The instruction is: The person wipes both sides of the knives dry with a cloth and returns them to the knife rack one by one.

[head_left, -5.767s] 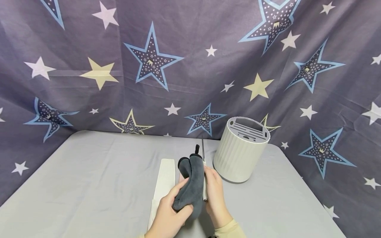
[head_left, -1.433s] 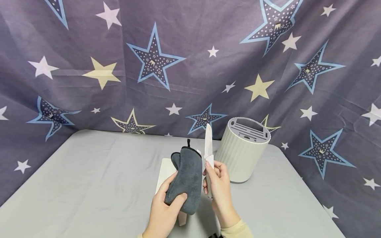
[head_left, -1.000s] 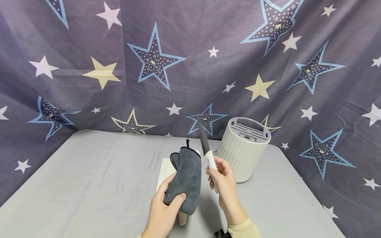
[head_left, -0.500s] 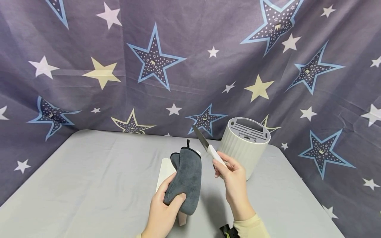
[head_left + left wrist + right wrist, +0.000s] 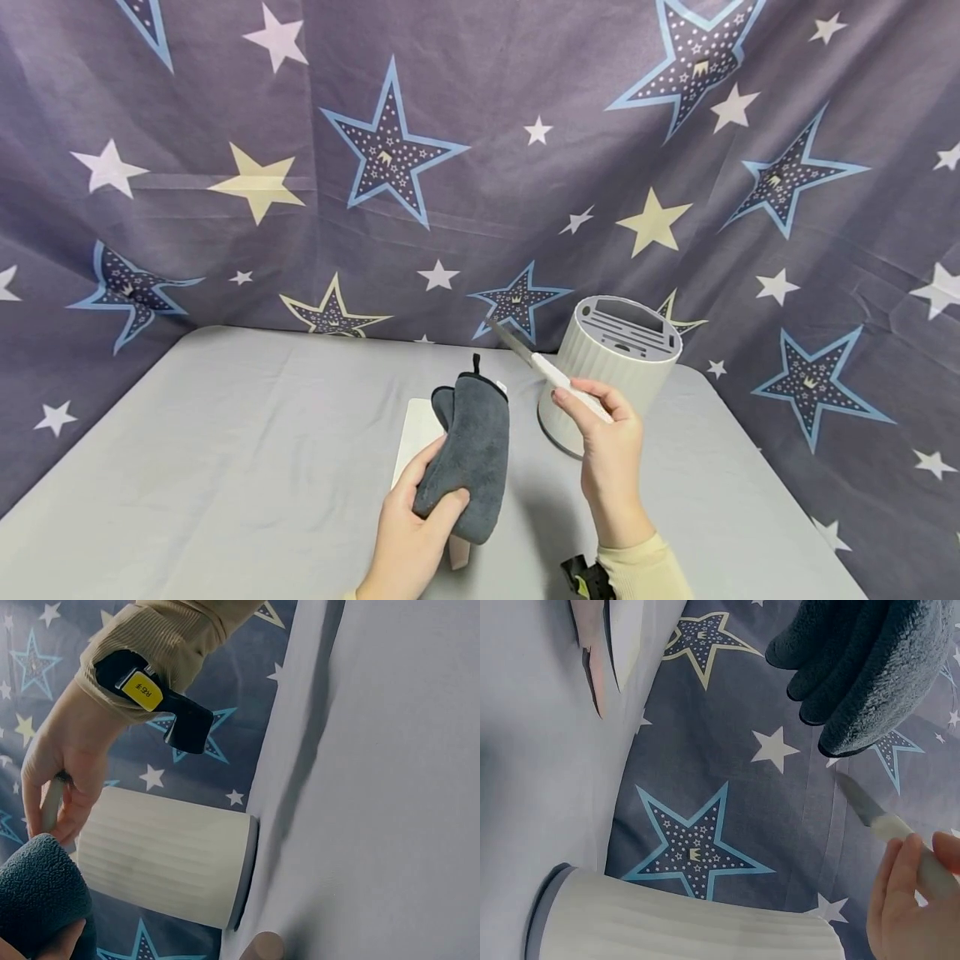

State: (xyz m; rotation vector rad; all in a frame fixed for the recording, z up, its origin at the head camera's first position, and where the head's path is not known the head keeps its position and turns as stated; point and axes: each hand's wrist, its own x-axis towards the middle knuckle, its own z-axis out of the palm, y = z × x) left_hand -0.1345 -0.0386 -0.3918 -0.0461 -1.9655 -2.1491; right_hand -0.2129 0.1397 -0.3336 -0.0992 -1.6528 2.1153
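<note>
My right hand point(image 5: 611, 454) grips the white handle of a kitchen knife point(image 5: 557, 375) in the air. Its narrow grey blade slants up and left, above and to the right of the cloth. My left hand point(image 5: 411, 521) holds a folded dark grey cloth point(image 5: 472, 458) with black edging and a small loop, the thumb across its front. In the right wrist view the knife's blade point(image 5: 860, 796) points toward the hanging folds of the cloth point(image 5: 885, 682), with a gap between them. Right behind my right hand stands a ribbed white knife block point(image 5: 648, 387) with a slotted grey top.
A flat white piece point(image 5: 417, 427) and a pinkish one point(image 5: 459, 552) lie on the grey-covered table point(image 5: 247, 467), partly hidden by the cloth and left hand. A star-patterned curtain point(image 5: 487, 208) hangs behind the table. A black strap device point(image 5: 588, 577) is on the right wrist.
The right hand has moved right, away from the cloth, and the knife has tilted from upright to leaning left. Since the oldest frame the cloth has spread wider; lately the left hand stays put.
</note>
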